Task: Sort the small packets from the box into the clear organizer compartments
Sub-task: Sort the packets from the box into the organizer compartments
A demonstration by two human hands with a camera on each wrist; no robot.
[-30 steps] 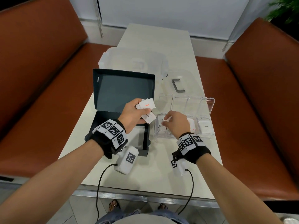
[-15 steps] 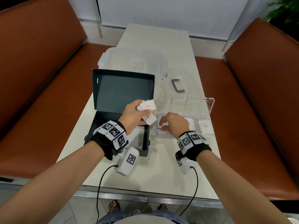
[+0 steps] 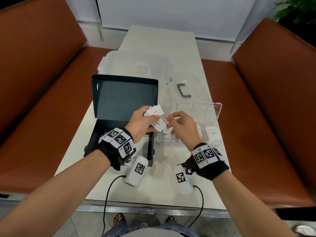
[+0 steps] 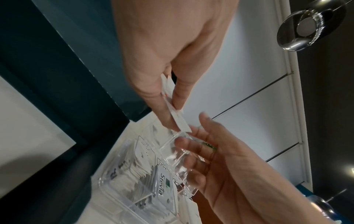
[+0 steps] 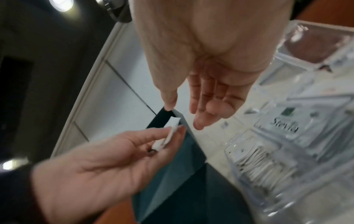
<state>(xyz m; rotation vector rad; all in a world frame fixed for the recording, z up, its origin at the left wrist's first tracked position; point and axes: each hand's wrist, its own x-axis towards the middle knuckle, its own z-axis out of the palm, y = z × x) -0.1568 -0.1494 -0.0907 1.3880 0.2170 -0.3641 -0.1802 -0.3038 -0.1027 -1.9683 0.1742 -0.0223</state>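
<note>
1. While the left hand (image 3: 142, 122) pinches a small fan of white packets (image 3: 156, 117) between thumb and curled fingers (image 4: 164, 115), the right hand (image 3: 183, 127) hovers just beside them, fingers (image 5: 203, 106) straight and loose, holding nothing.
2. Held packets sit at the left fingertips, above the gap between the dark box (image 3: 119, 127) and the clear organizer (image 3: 213, 120). Top one reads "Salt"; the one below appears to read "Pepper".
3. Organizer lies under and just beyond the right fingers. Its compartment nearest them holds a row of packets on edge; a "Stevia" packet (image 4: 162, 186) and a "Sugar" packet (image 3: 212, 134) occupy others.
4. Handling, as judged: packets are light, thin, flexible paper, likely to slide against each other. Best taken singly by a free edge or corner, in a light pinch, with the rest kept clamped.
5. Risk, as judged: two packets may come away together.
6. Surface: pale, smooth bench (image 3: 159, 40), also carrying a translucent tub (image 3: 133, 64) and a grey handle (image 3: 183, 90) beyond the fingers.
7. Room: brown padded seats (image 3: 42, 74) flank the bench on both sides; a light wall stands behind.
</note>
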